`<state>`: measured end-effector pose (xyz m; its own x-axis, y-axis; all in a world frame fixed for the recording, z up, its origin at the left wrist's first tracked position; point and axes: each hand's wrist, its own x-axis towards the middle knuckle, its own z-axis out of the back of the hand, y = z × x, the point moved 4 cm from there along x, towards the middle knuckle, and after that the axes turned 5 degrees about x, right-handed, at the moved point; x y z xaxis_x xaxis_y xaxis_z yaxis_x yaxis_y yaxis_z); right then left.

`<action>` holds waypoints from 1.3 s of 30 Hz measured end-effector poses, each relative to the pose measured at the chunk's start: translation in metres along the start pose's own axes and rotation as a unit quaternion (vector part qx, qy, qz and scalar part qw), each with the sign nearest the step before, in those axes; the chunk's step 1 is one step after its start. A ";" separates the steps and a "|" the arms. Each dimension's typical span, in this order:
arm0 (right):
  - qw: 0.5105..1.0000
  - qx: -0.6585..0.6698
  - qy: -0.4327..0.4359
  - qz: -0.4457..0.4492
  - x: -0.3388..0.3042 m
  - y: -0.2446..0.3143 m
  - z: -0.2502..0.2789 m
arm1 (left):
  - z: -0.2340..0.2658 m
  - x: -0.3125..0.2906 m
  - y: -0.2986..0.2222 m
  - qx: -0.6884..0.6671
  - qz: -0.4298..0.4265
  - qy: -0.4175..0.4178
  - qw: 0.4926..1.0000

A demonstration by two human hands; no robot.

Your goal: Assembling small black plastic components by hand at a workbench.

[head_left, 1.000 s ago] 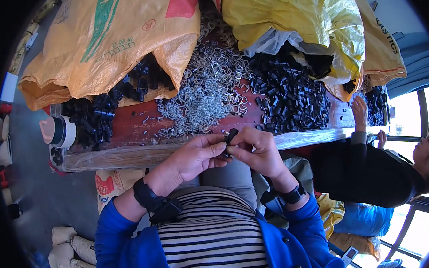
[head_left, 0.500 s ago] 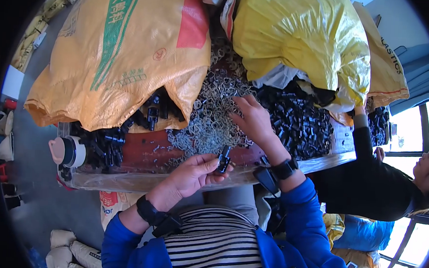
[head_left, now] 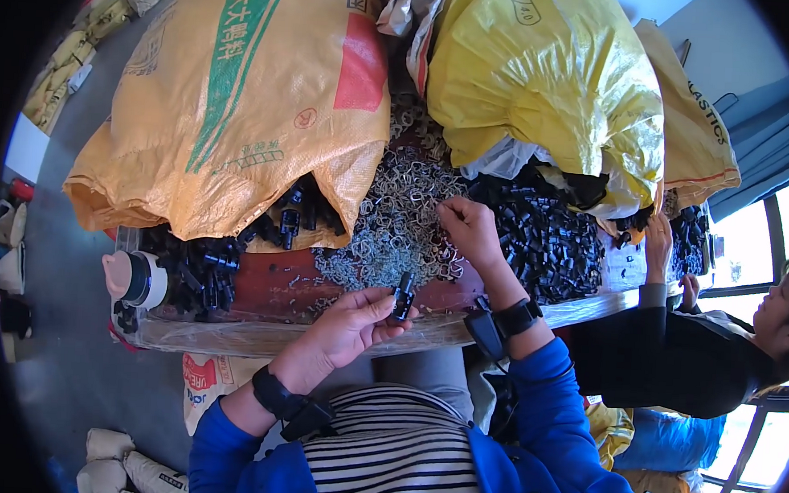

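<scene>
My left hand (head_left: 350,326) is closed on a small black plastic fitting (head_left: 402,299), held upright between thumb and fingers just above the table's near edge. Over a heap of small bent metal clips (head_left: 406,189), my right hand (head_left: 474,235) has its thumb and fingertips pinched together. Whatever lies between those fingertips is too small to make out. Tiny silvery metal pieces (head_left: 378,262) are spread in front of the clips, nearer to my left hand. A large pile of black plastic parts (head_left: 547,237) lies just right of my right hand.
An orange woven sack (head_left: 268,106) spills black parts at the left; a yellow bag (head_left: 546,85) bulges at the back right. A cup with a pink lid (head_left: 134,277) stands at the left corner. Another person (head_left: 674,350) works at the table's right end.
My right hand has gone from spread fingers over the metal clips to a pinch. My left hand, still holding the black fitting, has shifted slightly left. The other person's arm has moved.
</scene>
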<state>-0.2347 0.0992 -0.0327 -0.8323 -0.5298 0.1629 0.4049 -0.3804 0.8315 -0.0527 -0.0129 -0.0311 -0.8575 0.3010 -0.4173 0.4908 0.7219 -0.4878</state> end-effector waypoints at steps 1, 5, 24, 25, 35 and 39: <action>0.998 0.044 0.006 -0.040 -0.003 -0.003 -0.001 | -0.002 -0.001 0.001 0.003 -0.003 0.002 1.000; 0.962 0.231 0.009 -0.146 -0.016 -0.009 0.000 | -0.007 -0.007 0.003 0.016 -0.021 -0.014 1.000; 0.964 0.228 0.060 -0.120 -0.020 -0.006 -0.003 | -0.003 0.009 -0.005 -0.013 -0.041 -0.030 0.999; 0.945 0.289 0.073 -0.136 -0.024 0.001 -0.003 | -0.003 0.007 -0.004 -0.013 -0.040 -0.033 0.999; 0.898 0.406 0.081 -0.153 -0.099 0.052 0.003 | -0.020 -0.005 0.009 0.008 -0.062 -0.031 0.998; 0.916 0.384 0.053 -0.104 -0.114 0.061 0.000 | -0.027 -0.005 0.016 0.006 -0.100 -0.013 0.995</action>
<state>-0.1156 0.1362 -0.0008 -0.8031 -0.5929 -0.0593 -0.1772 0.1427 0.9738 -0.0449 0.0138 -0.0161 -0.9339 0.1369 -0.3302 0.3133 0.7583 -0.5717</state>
